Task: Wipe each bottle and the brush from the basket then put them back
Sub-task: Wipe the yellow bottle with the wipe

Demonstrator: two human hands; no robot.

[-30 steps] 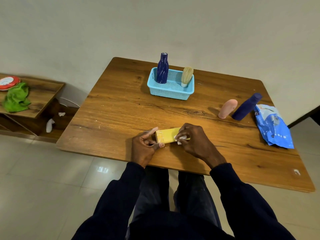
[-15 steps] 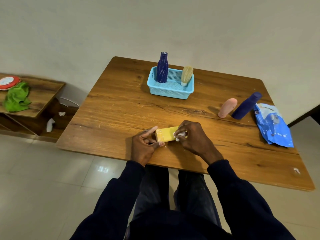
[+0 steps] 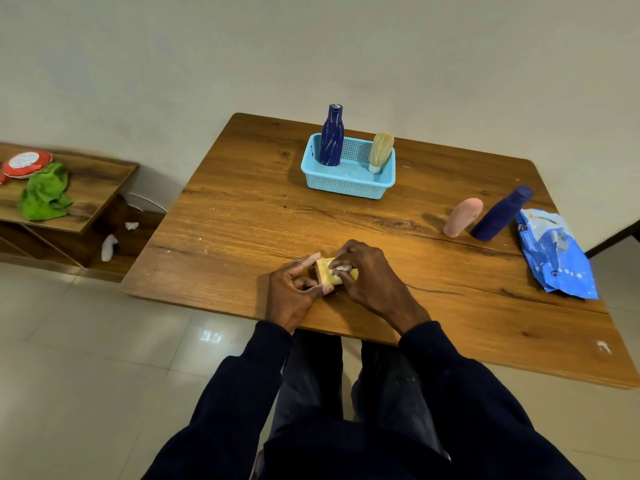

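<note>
So this is mid-wipe, I reckon: the left hand (image 3: 294,292) pinches the left end of a small yellow container (image 3: 327,273) at the near edge of the tabletop (image 3: 242,220). The right hand (image 3: 367,278) has its fingers bunched on a white wipe (image 3: 341,269) pressed against the top of it. Next it probably needs turning to get the other sides, then a reach to the far basket (image 3: 346,188), where a blue bottle (image 3: 331,140) and the brush (image 3: 380,150) stand.
</note>
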